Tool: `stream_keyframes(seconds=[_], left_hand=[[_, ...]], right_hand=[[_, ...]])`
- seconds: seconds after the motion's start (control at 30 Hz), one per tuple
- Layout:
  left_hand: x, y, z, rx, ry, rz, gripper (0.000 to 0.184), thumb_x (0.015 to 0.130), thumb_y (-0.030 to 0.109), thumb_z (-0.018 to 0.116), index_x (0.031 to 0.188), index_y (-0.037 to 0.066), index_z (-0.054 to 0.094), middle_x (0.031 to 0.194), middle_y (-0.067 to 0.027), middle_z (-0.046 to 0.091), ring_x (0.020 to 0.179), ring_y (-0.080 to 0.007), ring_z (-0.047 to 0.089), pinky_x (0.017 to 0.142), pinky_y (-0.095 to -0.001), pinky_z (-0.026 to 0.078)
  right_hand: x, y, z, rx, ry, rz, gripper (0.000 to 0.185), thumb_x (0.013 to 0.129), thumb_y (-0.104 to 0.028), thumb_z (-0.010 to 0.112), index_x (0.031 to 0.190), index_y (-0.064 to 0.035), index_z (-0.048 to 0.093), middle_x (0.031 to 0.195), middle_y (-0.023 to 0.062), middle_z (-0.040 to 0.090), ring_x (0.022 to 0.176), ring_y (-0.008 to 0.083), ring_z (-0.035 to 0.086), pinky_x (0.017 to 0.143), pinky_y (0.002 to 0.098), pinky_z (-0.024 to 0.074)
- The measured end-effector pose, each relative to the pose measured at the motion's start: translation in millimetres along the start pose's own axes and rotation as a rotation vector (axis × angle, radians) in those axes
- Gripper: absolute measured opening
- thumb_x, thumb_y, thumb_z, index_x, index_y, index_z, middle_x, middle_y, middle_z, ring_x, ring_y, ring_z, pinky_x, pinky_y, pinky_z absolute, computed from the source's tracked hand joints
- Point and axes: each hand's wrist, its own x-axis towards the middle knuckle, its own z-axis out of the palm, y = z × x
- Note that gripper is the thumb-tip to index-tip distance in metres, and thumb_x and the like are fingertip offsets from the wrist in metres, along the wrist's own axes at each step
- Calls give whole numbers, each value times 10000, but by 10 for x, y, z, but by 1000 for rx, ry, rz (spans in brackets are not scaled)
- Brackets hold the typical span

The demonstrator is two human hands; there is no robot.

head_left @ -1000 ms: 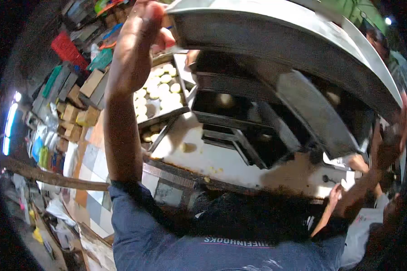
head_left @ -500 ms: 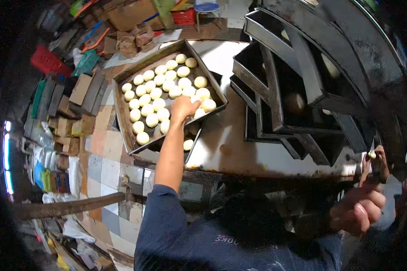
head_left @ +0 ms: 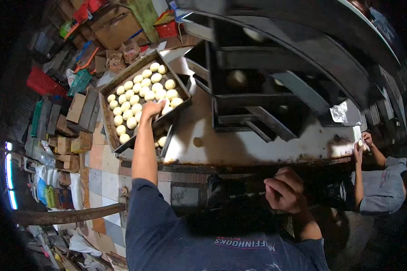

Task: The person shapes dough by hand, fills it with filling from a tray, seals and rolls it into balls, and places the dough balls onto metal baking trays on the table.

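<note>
A dark metal baking tray (head_left: 107,115) at the left holds several rows of pale, round dough balls (head_left: 135,99). My left hand (head_left: 153,109) reaches over the tray's near side, its fingertips bent down at a dough ball (head_left: 166,109) beside the others. The fingers partly cover what they grip. Under this tray another tray (head_left: 168,141) shows a few more dough balls. My right hand (head_left: 285,189) is raised in shadow before my chest, fingers curled inward. Whatever it may hold is hidden.
Dark metal trays (head_left: 262,99) are piled crosswise on the white table (head_left: 257,151). A round tan spot (head_left: 197,142) shows on the tabletop. At the right a co-worker (head_left: 382,185) handles something small and pale. Boxes (head_left: 68,141) and bags line the left.
The view has shifted, bringing the trays leftward and the co-worker further into view. My left hand stays at the tray's near side; my right hand has moved inward, closer to my chest.
</note>
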Motion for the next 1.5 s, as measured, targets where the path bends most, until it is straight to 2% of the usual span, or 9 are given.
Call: stream_keyframes(seconds=[0.23, 0.33, 0.4, 0.47, 0.63, 0.8, 0.93, 1.2, 1.5], left_hand=[[-934, 636, -491, -204, 772, -227, 568, 877, 446, 632, 1165, -40, 584, 935, -225, 688, 941, -333, 671, 821, -455, 510], [-2365, 1583, -265, -606, 774, 218, 501, 931, 435, 606, 1150, 4, 475, 1036, -187, 642, 844, -314, 644, 760, -422, 548], [-2903, 2035, 568, -1102, 591, 648, 489, 951, 471, 572, 1138, 26, 500, 1148, -151, 615, 925, -303, 622, 831, -460, 526], [-3721, 2514, 1297, -1849, -280, 138, 558, 983, 462, 519, 1350, 46, 459, 1327, -98, 542, 1277, -301, 472, 1069, -499, 378], [-5036, 3898, 1318, -573, -475, 1242, 1057, 746, 242, 828, 1521, -24, 160, 1422, -199, 472, 1297, -337, 483, 1102, -439, 350], [-5048, 4329, 1607, -1016, -913, 966, 611, 877, 164, 720, 1387, -44, 455, 1271, -162, 562, 1175, -229, 540, 1019, -361, 411], [-5243, 4731, 1774, -1071, -420, 830, 360, 886, 80, 677, 1230, -7, 613, 992, -115, 619, 993, -207, 578, 891, -345, 463], [-4935, 5744, 2199, -1293, -661, 1219, 515, 960, 296, 573, 1296, -90, 510, 1243, -266, 554, 1265, -336, 480, 1049, -415, 376], [-3725, 5989, 2425, -1159, -869, 343, 356, 1014, 298, 511, 1178, -2, 610, 926, 11, 637, 683, -87, 512, 631, -248, 418]], right_hand=[[-1283, 319, -722, -41, 159, 206, 225, 745, -56, 708, 969, -71, 697, 830, 109, 643, 703, 287, 616, 663, 377, 528], [-1638, 289, -967, 6, 245, 445, 194, 791, -88, 710, 984, -70, 700, 856, 117, 650, 664, 291, 608, 656, 359, 522], [-1826, 369, -926, 125, 304, 553, 183, 825, -110, 712, 1002, -65, 696, 870, 96, 660, 673, 250, 612, 660, 342, 520], [-1872, 377, -906, 275, 344, 634, 176, 860, -133, 713, 1019, -61, 692, 885, 75, 669, 683, 210, 616, 664, 324, 518], [-1894, 341, -1373, 893, 594, 766, 282, 900, -84, 696, 1145, 45, 638, 998, 51, 696, 930, 113, 624, 826, 282, 515], [-1898, 495, -1905, 14, 412, 363, 564, 687, 11, 627, 1249, -32, 617, 1306, 212, 509, 1155, 352, 565, 1003, 416, 462], [-1800, 635, -1977, 378, 855, 479, 524, 850, -165, 600, 1327, 37, 521, 1402, 251, 411, 1162, 346, 540, 995, 417, 453], [-1632, 1672, -2283, -91, 849, 514, 264, 983, -213, 524, 916, 7, 655, 722, 145, 654, 618, 243, 656, 604, 330, 519], [-963, 3257, -2176, 96, 659, 496, 421, 1010, -324, 423, 1006, 39, 637, 1044, 208, 520, 912, 305, 556, 796, 379, 454]])
